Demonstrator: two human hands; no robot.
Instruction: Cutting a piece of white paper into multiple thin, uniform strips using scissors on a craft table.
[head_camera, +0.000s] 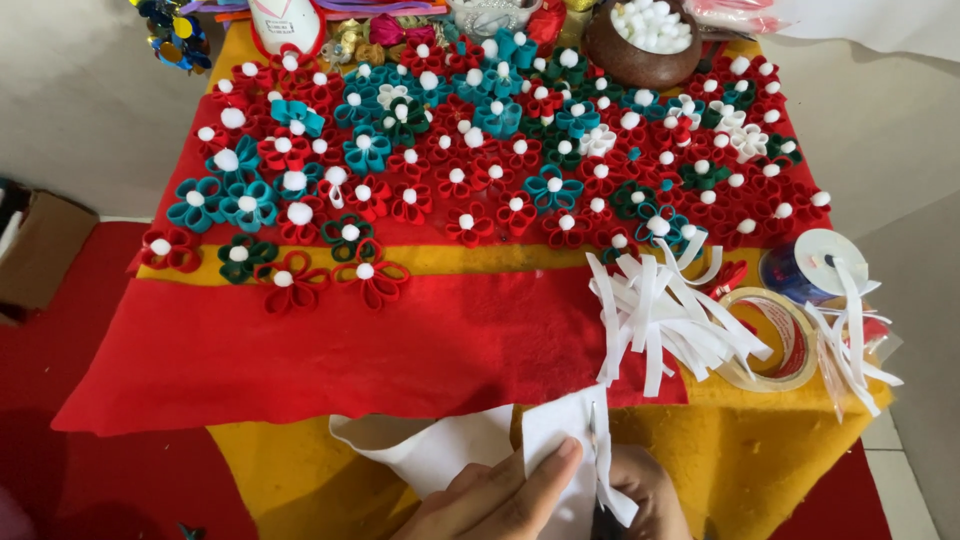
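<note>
At the bottom edge my left hand (495, 500) pinches a sheet of white felt (560, 440) between thumb and fingers. My right hand (650, 495) sits just right of it, closed around scissors (593, 430) whose thin blades stand up in the felt, with a narrow strip hanging loose on the right side. A pile of cut white strips (665, 315) lies on the table a little beyond my hands. Many red, teal and green felt flowers (470, 150) with white pompom centres cover the far half of the table.
A red felt cloth (300, 340) lies over a yellow one (760, 450). A clear tape roll (775, 340) and a blue ribbon spool (810, 265) sit at right. A brown bowl of white pompoms (640, 45) stands at the back. A cardboard box (40, 250) is at left on the red floor.
</note>
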